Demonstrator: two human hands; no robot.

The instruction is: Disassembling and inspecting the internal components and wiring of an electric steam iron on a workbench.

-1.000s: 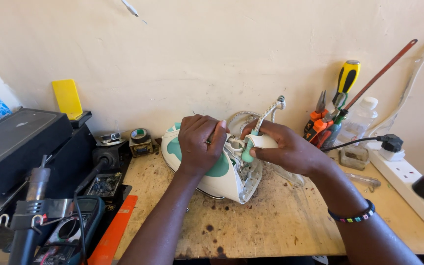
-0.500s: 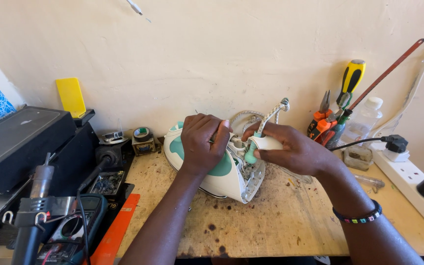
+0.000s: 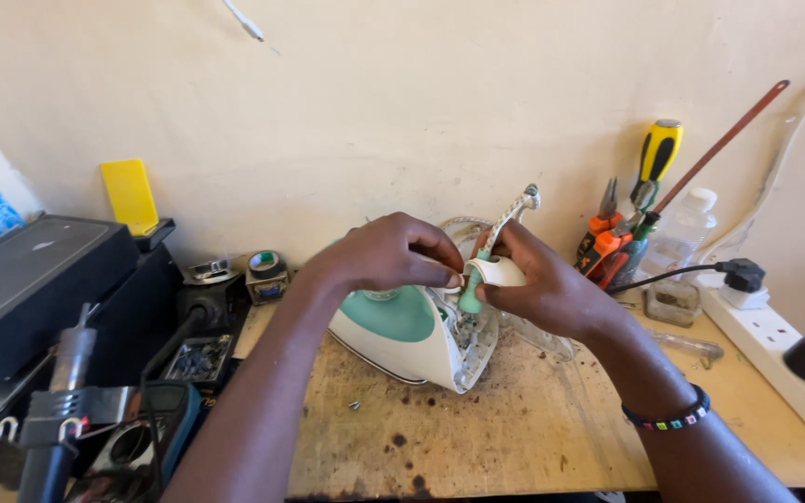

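At the centre of the frame the white-and-green iron (image 3: 402,331) lies on its side on the counter (image 3: 514,438), rear housing already open, while your left hand (image 3: 386,251) steadies its body and your right hand (image 3: 544,291) pinches the white cap (image 3: 496,272), not yet seated.

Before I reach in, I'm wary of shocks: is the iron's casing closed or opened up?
Opened up. The iron lies tipped on the bench, its rear end showing bare innards, both hands on it.
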